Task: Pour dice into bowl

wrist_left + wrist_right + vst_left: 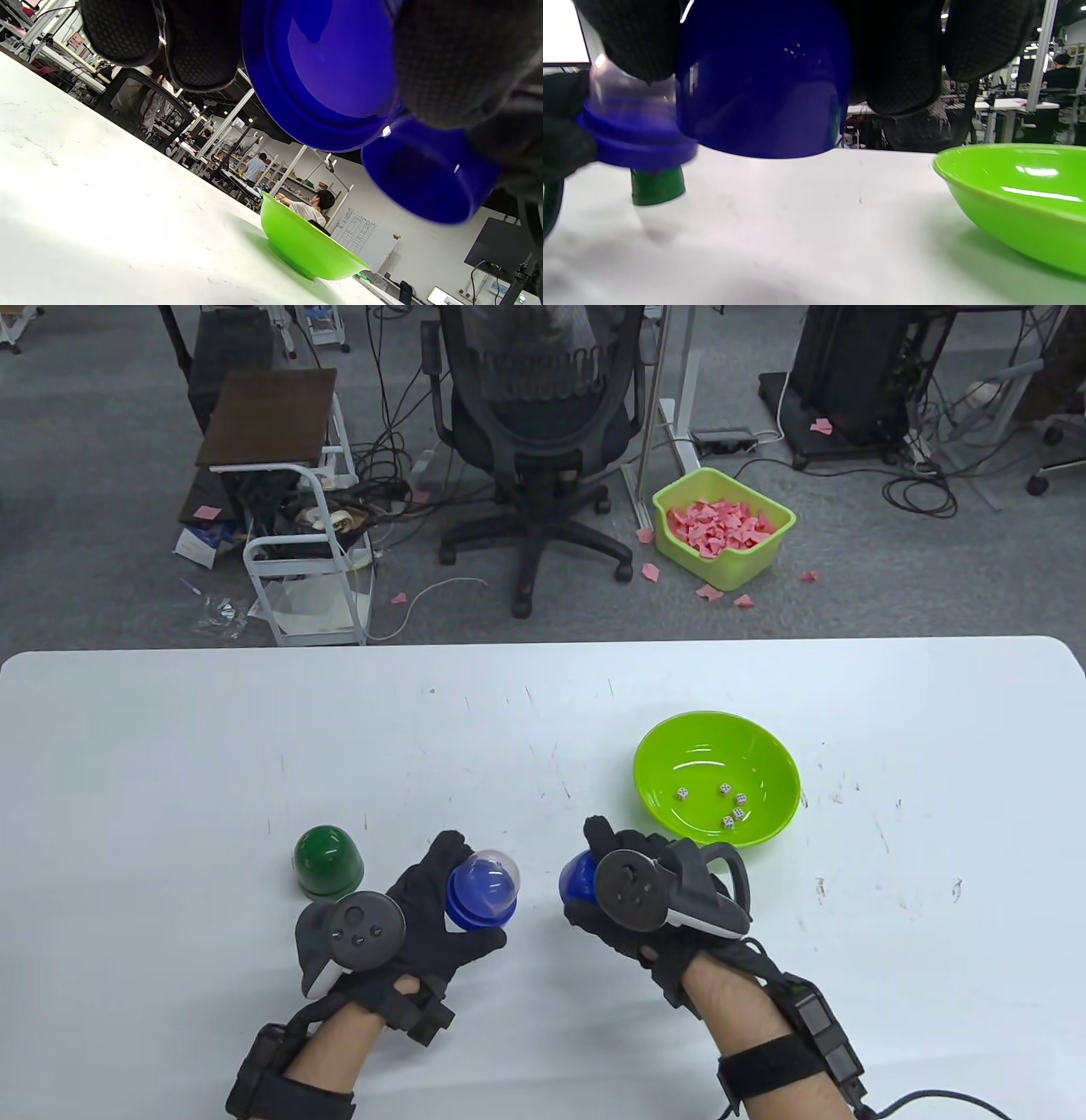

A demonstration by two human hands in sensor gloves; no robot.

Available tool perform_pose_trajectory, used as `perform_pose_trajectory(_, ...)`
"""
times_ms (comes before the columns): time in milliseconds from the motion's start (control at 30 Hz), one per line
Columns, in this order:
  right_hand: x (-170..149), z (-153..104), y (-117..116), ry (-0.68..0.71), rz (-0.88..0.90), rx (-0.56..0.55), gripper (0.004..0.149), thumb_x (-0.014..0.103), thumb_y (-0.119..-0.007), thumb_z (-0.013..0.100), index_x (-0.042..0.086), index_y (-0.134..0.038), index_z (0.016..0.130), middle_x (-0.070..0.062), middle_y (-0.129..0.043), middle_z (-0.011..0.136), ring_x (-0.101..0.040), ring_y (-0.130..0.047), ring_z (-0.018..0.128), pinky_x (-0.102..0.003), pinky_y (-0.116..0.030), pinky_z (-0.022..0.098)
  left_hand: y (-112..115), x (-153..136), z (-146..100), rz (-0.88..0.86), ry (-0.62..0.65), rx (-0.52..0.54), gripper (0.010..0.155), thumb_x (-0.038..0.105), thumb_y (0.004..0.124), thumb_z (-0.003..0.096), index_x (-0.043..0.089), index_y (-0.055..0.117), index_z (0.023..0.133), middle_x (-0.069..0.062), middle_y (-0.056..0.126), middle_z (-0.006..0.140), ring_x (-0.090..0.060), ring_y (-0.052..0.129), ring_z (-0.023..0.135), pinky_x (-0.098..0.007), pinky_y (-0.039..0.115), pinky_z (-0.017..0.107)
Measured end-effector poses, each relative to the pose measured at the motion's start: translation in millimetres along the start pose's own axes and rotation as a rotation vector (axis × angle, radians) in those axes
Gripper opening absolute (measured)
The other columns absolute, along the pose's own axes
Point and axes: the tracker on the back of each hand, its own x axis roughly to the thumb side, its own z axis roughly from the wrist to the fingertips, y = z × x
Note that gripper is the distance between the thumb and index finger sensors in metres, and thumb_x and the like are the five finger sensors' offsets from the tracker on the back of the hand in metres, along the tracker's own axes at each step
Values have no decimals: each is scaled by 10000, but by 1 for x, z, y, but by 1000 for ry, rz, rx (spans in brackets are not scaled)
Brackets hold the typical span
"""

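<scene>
My left hand [437, 891] grips a blue base with a clear dome [482, 889], lifted off the white table [170, 746]; its underside [322, 72] fills the left wrist view below my fingers [199, 42]. My right hand [598, 853] holds a blue cup [579, 881] just right of it, mouth down above the table [763, 84]. The lime-green bowl [670, 755] sits to the right and further back, with several white dice [730, 804] in its bottom. I see no dice inside the dome [628, 101].
A dark green cup [327, 861] stands mouth down on the table, left of my left hand, also in the right wrist view [657, 186]. An office chair [534, 432] and a green bin of pink paper [725, 551] stand on the floor beyond the table's far edge.
</scene>
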Motion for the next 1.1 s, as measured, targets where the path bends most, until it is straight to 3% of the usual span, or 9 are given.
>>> perform_pose_trajectory(300, 27, 14, 21, 81, 51, -89, 881, 581, -739, 497, -37, -515, 1084, -351, -811, 936, -519, -897, 664, -720, -703, 572, 3, 2, 0, 15, 5, -14, 1112, 618, 961, 281, 204, 295, 1069, -91, 642, 1074, -312, 835, 870, -566, 725, 681)
perform_pose_trajectory(700, 59, 37, 2, 151, 37, -44, 890, 602, -720, 488, -35, -529, 1080, -337, -835, 923, -510, -910, 656, -710, -719, 564, 2, 3, 0, -4, 27, -7, 1124, 613, 974, 267, 207, 301, 1071, -80, 657, 1069, -307, 837, 875, -569, 724, 685)
perform_pose_trajectory(1100, 69, 42, -12, 160, 30, 30, 891, 608, -703, 493, -35, -526, 1083, -333, -832, 930, -512, -909, 664, -711, -716, 566, 1, 4, -1, -48, 52, 10, 1116, 615, 972, 263, 214, 315, 1071, -86, 666, 1066, -309, 836, 881, -572, 719, 691)
